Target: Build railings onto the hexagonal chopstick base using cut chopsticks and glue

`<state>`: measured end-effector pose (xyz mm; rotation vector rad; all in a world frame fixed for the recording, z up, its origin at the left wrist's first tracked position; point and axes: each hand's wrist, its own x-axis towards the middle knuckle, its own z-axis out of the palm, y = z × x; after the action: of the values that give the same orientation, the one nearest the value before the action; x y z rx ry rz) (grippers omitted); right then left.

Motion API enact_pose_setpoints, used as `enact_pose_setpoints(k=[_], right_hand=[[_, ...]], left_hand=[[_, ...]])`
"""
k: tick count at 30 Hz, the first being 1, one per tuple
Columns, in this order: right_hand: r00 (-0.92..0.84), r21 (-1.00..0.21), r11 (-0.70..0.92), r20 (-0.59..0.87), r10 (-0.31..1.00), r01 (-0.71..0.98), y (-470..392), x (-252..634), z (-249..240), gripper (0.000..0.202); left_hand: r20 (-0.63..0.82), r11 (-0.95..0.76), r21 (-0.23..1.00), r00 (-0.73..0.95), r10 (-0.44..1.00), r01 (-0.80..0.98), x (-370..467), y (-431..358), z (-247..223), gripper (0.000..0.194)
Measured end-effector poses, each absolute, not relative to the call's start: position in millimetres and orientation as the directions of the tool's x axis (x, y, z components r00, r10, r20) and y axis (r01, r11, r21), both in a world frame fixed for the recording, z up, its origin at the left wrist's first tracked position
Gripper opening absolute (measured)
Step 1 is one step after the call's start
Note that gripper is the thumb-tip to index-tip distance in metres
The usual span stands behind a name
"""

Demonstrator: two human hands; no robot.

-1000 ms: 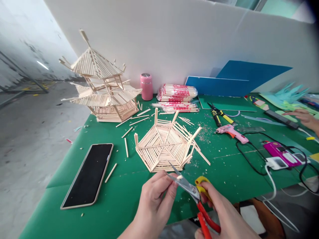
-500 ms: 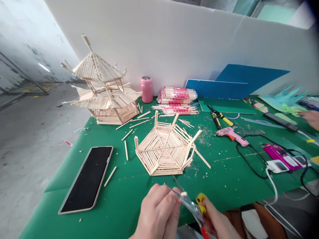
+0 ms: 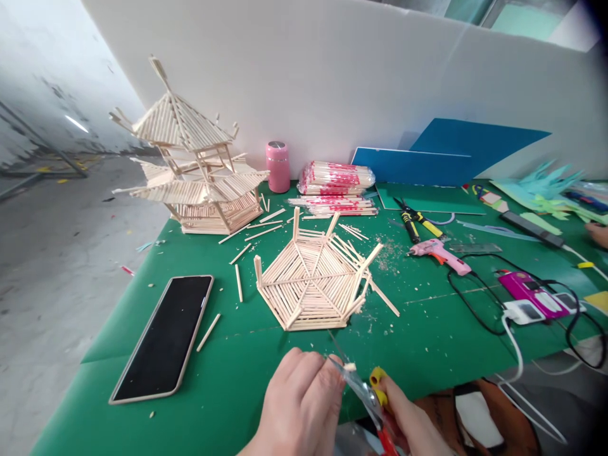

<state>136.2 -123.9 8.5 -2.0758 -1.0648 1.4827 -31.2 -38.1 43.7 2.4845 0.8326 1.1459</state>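
Observation:
My left hand (image 3: 299, 399) is closed in the lower middle of the view, pinching a wooden stick (image 3: 350, 367). Only the pale end of that stick shows; my fingers hide the rest. My right hand (image 3: 408, 418) grips scissors (image 3: 365, 391) with yellow and red handles. Their blades are parted around the stick's end, close to my left fingertips. Just beyond my hands lies a wooden-stick platform (image 3: 308, 278), many-sided, with short posts rising from its corners. A tiered stick pagoda (image 3: 185, 126) stands at the back left.
A phone (image 3: 164, 339) lies at left near loose sticks (image 3: 238, 283). Behind are a pink flask (image 3: 278, 166) and packed sticks (image 3: 335, 177). On the right are pliers (image 3: 413, 221), a pink glue gun (image 3: 441, 254), a magenta power strip (image 3: 534, 294) with cables, and another person's hand (image 3: 597, 234).
The view has shifted slightly, moving the scene left and a little up. My hands keep nearly the same hold on stick and scissors. Less of the other person's hand shows.

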Motion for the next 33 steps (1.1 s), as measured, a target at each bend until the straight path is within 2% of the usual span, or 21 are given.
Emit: enact_pose_setpoints(k=[5,9,12,18,24,27,30,33], right_hand=[[0.103,-0.7,-0.553,-0.575,0.812,0.452,-124.8,137.5,14.7,0.027],[0.157,-0.668,-0.631,-0.627,0.763,0.394,-122.7,135.7,10.3,0.027],[0.211,-0.658,-0.682,-0.652,0.728,0.32,-120.8,134.2,7.2,0.03],[0.177,-0.719,-0.602,-0.58,0.795,0.346,-117.5,135.7,12.0,0.027],[0.177,-0.704,-0.579,-0.562,0.808,0.411,-118.9,138.8,16.3,0.027],[0.153,-0.728,-0.546,-0.536,0.831,0.415,-119.8,137.8,19.1,0.027],[0.151,-0.742,-0.544,-0.531,0.834,0.392,-119.3,136.0,22.4,0.03],[0.142,-0.754,-0.522,-0.512,0.847,0.4,-119.6,136.1,25.2,0.031]], left_hand=[[0.588,-0.809,0.45,0.557,0.587,0.378,-30.9,-39.0,35.7,0.015],[0.642,-0.818,0.453,0.506,0.576,0.356,-28.1,-38.1,30.6,0.016],[0.623,-0.802,0.453,0.505,0.598,0.39,-25.7,-36.7,33.7,0.016],[0.586,-0.797,0.452,0.541,0.603,0.4,-25.5,-33.1,45.5,0.02],[0.553,-0.741,0.645,0.556,0.621,0.187,-29.0,-27.1,47.1,0.023],[0.548,-0.722,0.677,0.558,0.623,0.142,-29.5,-26.5,50.8,0.023],[0.498,-0.713,0.662,0.577,0.648,0.23,-29.0,-29.7,53.4,0.022],[0.473,-0.732,0.581,0.584,0.66,0.357,-28.3,-33.7,49.4,0.021]])
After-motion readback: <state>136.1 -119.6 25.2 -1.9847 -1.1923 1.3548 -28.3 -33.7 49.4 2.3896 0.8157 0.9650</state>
